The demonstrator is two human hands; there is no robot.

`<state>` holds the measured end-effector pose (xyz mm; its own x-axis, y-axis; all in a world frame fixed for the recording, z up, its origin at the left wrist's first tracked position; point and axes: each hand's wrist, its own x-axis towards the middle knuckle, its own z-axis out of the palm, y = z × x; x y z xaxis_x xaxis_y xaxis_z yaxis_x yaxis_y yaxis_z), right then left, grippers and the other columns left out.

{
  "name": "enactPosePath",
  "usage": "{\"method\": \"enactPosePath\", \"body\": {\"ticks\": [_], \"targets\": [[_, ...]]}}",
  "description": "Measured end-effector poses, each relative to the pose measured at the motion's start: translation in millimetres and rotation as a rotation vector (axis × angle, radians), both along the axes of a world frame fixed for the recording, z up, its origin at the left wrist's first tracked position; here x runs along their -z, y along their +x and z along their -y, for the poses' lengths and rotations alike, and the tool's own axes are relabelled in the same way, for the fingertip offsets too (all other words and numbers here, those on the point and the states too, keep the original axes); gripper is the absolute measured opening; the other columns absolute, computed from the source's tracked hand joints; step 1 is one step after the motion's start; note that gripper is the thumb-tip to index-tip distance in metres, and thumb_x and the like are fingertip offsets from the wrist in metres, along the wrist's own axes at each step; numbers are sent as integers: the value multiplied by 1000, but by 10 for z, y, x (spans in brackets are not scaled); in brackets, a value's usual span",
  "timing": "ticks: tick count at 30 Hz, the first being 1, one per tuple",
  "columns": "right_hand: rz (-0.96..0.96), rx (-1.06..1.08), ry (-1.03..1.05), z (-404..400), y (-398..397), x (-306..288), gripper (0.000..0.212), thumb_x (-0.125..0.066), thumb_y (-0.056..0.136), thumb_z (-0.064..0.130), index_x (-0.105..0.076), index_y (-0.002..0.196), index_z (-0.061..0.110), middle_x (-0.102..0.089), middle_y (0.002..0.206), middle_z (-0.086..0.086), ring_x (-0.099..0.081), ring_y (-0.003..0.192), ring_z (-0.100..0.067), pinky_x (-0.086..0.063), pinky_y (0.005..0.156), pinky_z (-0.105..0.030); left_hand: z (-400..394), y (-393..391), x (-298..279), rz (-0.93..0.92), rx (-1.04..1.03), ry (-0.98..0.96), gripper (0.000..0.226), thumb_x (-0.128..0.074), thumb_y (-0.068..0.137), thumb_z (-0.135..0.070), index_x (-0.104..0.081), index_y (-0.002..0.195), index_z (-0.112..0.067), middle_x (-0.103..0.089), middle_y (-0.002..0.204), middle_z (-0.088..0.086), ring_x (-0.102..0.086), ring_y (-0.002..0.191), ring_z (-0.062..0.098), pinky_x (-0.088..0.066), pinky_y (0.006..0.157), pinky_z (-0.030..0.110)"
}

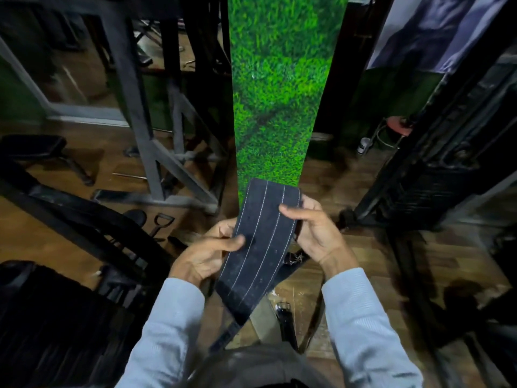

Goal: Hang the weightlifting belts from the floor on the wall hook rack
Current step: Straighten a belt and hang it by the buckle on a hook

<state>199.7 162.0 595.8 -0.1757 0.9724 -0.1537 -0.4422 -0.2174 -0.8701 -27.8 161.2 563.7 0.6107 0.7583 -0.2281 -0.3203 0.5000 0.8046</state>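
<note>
A wide dark weightlifting belt (pixel 261 247) with white stitched lines is held up in front of me, its broad end pointing away. My left hand (pixel 207 253) grips its left edge, thumb on top. My right hand (pixel 313 233) grips the right edge near the far end. The belt's narrow tail hangs down toward my lap. A metal buckle (pixel 295 259) shows just under the belt's right side. Another dark belt (pixel 286 320) with a buckle lies on the wooden floor below. No wall hook rack is in view.
A green grass-patterned pillar (pixel 279 93) stands straight ahead. A grey steel frame (pixel 156 152) and a black bench (pixel 33 147) are on the left, a black weight machine (pixel 433 169) on the right. A cable handle (pixel 161 222) lies on the floor at left.
</note>
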Motion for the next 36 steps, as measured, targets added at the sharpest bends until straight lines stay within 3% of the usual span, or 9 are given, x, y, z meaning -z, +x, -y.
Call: {"method": "enactPosePath", "body": {"ticks": [4, 8, 13, 16, 20, 23, 27, 32, 36], "targets": [[85, -186, 70, 140, -67, 139, 46, -71, 67, -15, -72, 113, -5, -76, 109, -18, -72, 102, -28, -55, 99, -42, -73, -82, -202, 121, -107, -209, 111, -66, 67, -81, -50, 145, -3, -44, 150, 24, -46, 137, 35, -29, 119, 60], [273, -411, 86, 192, -148, 159, 48, -75, 71, -10, -67, 118, -11, -72, 119, -21, -70, 106, -26, -55, 99, -38, -282, 126, -607, -15, -284, -158, 48, -75, 80, -31, -70, 116, -1, -72, 111, 20, -70, 99, 34, -55, 98, 51], [144, -214, -150, 187, -37, 33, 84, -82, 71, 62, -64, 136, 11, -67, 138, -14, -65, 125, -29, -55, 101, -44, -136, 156, -415, -99, -282, 7, 53, -71, 67, 13, -69, 118, 0, -74, 105, 19, -74, 88, 29, -60, 87, 49], [63, -53, -82, 133, -39, -143, 62, -59, 90, 62, -67, 133, 17, -69, 135, -9, -60, 132, -32, -43, 114, -54, -1, 154, -292, -157, -162, 148, 46, -72, 63, 16, -74, 105, -1, -77, 95, 14, -74, 84, 25, -61, 84, 43], [119, 130, 77, 16, -189, -281, 37, -70, 91, 8, -68, 125, -4, -68, 129, -26, -65, 116, -32, -42, 115, -56, 139, 137, -193, -247, -75, 225, 35, -83, 63, 3, -77, 97, -4, -79, 91, 9, -74, 80, 17, -62, 79, 32], [209, 50, 210, 33, -278, -168, 40, -67, 86, -9, -67, 126, -6, -69, 126, -27, -67, 112, -33, -49, 108, -50, 97, 21, -244, -140, -215, 128, 72, -96, 55, -44, -75, 113, -8, -74, 115, 15, -71, 104, 27, -53, 103, 45], [120, -71, 194, 114, -307, -62, 36, -66, 83, -13, -73, 116, -2, -76, 114, -16, -71, 104, -25, -55, 101, -38, -61, -25, -613, 84, -261, -1, 97, -60, 77, -73, -56, 138, 3, -58, 139, 27, -58, 128, 37, -44, 112, 52], [0, -137, 43, 204, -66, 39, 55, -81, 66, -5, -69, 120, -2, -74, 114, -18, -71, 104, -28, -54, 99, -42, -226, 110, -656, -131, -345, 210, 25, -57, 97, -9, -69, 108, 10, -76, 100, 17, -72, 88, 21, -57, 87, 34], [-309, -79, -208, 175, 77, -41, 92, -78, 81, 51, -46, 148, -3, -42, 157, -26, -40, 147, -42, -29, 124, -54, -83, 140, -525, -129, -220, 366, 33, -66, 89, -3, -64, 116, 17, -66, 119, 32, -62, 111, 35, -44, 106, 47]]}}
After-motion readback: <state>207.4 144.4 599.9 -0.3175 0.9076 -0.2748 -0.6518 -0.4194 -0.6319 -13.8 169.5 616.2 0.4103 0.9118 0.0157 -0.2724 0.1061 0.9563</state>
